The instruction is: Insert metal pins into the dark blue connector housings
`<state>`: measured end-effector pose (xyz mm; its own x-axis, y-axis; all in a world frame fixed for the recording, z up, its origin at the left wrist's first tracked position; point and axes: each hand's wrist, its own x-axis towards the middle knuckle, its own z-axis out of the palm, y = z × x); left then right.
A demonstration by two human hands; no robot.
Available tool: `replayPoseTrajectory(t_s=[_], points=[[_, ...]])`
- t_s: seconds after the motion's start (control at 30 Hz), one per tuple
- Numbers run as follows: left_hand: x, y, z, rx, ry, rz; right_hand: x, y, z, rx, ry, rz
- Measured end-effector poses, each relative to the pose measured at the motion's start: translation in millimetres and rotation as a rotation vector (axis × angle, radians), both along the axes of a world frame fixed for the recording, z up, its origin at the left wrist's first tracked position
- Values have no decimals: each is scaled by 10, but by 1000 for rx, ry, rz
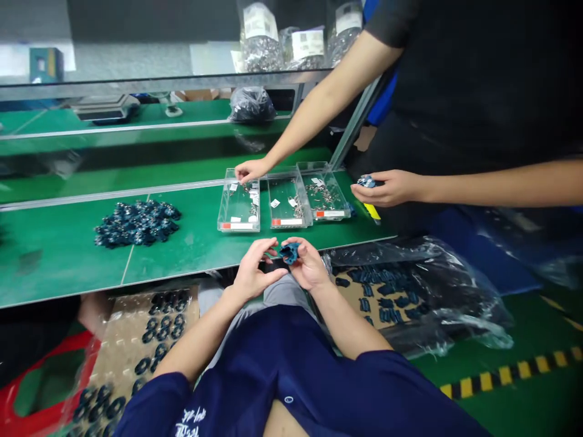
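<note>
My right hand (310, 264) pinches a small dark blue rubber part (289, 252) in its fingertips, above the front edge of the green-topped bench (59, 261). My left hand (254, 270) is right beside it, fingers apart, and its tips come close to the part. I cannot tell whether they touch it. Beyond my hands stand several clear plastic trays (238, 206) holding small metal pieces and paper slips. A heap of similar dark blue parts (136, 223) lies on the bench to the left.
A co-worker's hand (250, 170) reaches into a tray, and their other hand (380, 187) holds a blue part. A plastic bag of blue parts (387, 297) lies to my right. A blister tray of black rings (159, 328) sits lower left, and bagged metal parts (259, 39) stand on a glass shelf.
</note>
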<state>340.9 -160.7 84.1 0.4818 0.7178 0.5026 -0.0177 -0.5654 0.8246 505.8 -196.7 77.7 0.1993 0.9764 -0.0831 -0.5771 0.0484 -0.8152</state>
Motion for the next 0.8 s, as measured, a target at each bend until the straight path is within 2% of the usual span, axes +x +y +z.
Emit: replayPoseTrajectory(t_s=[0.07,0.17,0.27,0.4,0.57,0.67,0.73,0.8], points=[[-47,5,66,45,15,43,-183,57,-19,-2,0,46],[-167,18,57,37,17,147,-324,99,-89,51,-93,83],[-264,48,-31,-93,-81,219,-352,136,-123,148,-207,148],[-367,147,-136,-256,-96,169,-294,208,-89,225,-494,111],[-461,337,-131,-278,162,30,-158,302,-53,223,-802,197],[-449,416,-133,-260,284,-16,27,444,2,272,-891,344],[-430,438,-170,-266,282,40,247,672,79,312,-934,392],[-415,444,-231,-287,244,115,526,1051,163,256,-1013,262]])
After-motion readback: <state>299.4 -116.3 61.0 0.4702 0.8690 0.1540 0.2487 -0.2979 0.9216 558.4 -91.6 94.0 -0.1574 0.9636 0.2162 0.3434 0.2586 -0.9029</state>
